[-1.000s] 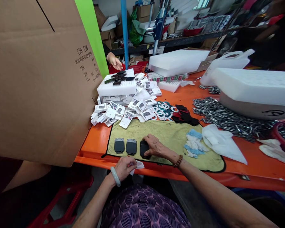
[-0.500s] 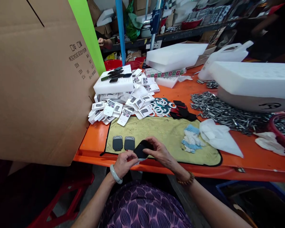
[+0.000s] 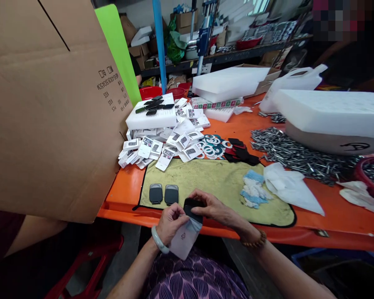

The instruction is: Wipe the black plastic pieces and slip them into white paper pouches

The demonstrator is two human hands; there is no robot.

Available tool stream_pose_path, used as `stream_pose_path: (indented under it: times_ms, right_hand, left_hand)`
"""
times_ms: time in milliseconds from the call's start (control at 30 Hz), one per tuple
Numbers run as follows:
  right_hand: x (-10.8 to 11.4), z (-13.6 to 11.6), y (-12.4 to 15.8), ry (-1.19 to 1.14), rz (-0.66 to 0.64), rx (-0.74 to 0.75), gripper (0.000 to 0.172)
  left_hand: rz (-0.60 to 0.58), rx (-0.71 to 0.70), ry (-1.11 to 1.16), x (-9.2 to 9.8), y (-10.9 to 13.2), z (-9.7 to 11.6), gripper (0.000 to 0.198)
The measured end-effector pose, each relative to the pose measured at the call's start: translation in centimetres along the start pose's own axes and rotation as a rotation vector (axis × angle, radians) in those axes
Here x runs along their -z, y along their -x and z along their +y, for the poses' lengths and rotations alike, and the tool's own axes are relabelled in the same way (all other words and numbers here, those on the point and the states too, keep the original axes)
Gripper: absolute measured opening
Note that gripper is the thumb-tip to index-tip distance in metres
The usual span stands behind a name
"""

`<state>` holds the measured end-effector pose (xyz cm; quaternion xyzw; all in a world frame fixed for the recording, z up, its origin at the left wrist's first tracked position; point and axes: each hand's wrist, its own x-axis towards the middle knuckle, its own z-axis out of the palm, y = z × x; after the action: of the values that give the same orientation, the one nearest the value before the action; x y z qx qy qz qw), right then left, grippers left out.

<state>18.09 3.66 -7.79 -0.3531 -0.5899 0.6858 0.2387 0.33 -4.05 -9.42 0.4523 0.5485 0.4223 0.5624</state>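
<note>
My left hand (image 3: 171, 224) pinches the edge of a translucent plastic bag (image 3: 184, 241) that hangs over my lap. My right hand (image 3: 212, 208) is closed on a flat black piece (image 3: 193, 208), which sits at the bag's mouth; whether it is partly inside, I cannot tell. Both hands are close together at the table's front edge. To their left, two dark rounded-square devices (image 3: 156, 193) (image 3: 171, 194) lie side by side on the yellow-green cloth (image 3: 212, 178). A blue and white rag (image 3: 254, 189) rests on the cloth's right part.
White printed boxes (image 3: 165, 159) are piled behind the cloth, beside white rings (image 3: 210, 146) and black pouches (image 3: 241, 153). Many metal pieces (image 3: 299, 155) spread at the right near a white foam block (image 3: 333, 110). A large cardboard box (image 3: 56, 112) stands at the left.
The plastic bag now hangs unfolded below my left hand, where only a thin edge showed before. The black piece has shifted slightly right and down with my right hand. The camera view has tilted slightly.
</note>
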Motion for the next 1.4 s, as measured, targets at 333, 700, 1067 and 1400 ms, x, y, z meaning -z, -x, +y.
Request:
stream_pose_path:
  times_ms: [333,700,1067,1400]
  right_hand:
    - [-1.1,2.1,1.0,0.161,0.306,0.183,0.042]
    - [-2.5,2.4,1.6,0.231,0.359,0.330,0.035]
    - [-1.2,-0.4,2.2,-0.047,0.212,0.252,0.035]
    - [-0.6,-0.7,3.0,-0.119,0.164,0.228,0.033]
  left_hand:
    - [0.223,-0.067,0.297,-0.8,-0.6,-1.3,0.045]
    - [0.351,-0.111,0.363,-0.6,-1.1,0.3,0.044]
    - [0.110,-0.154,0.274,0.7,-0.3,2.9,0.037]
    - [0.012,-0.249,0.196,1.2,0.2,5.5,0.028]
